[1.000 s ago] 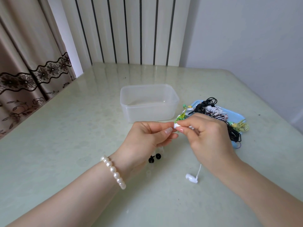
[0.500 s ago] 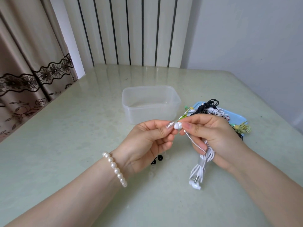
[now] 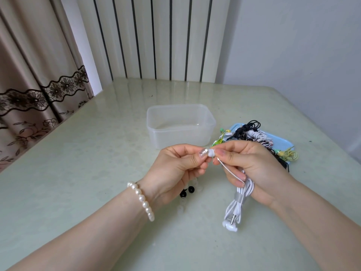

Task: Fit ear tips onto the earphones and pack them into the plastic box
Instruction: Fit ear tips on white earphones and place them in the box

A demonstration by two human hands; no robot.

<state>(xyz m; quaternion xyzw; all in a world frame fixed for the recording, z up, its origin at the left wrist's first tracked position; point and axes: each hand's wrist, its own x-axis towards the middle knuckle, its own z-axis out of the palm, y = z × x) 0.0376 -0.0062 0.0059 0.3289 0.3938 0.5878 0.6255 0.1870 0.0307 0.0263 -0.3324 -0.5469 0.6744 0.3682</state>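
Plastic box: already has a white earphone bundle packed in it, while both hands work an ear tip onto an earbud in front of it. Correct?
Not quite. In the head view the plastic box holds no earphones. The white earphone bundle hangs from the right hand, not packed yet. The rest holds: the left hand and right hand pinch the white earbud in front of the box.

clear box (image 3: 180,126), white earphones (image 3: 239,194), blue lid (image 3: 281,138)

We see a pale green table (image 3: 78,173), a beige curtain (image 3: 29,75) with black lace trim at left, a white ribbed radiator (image 3: 156,36) behind, and a pearl bracelet (image 3: 141,200).
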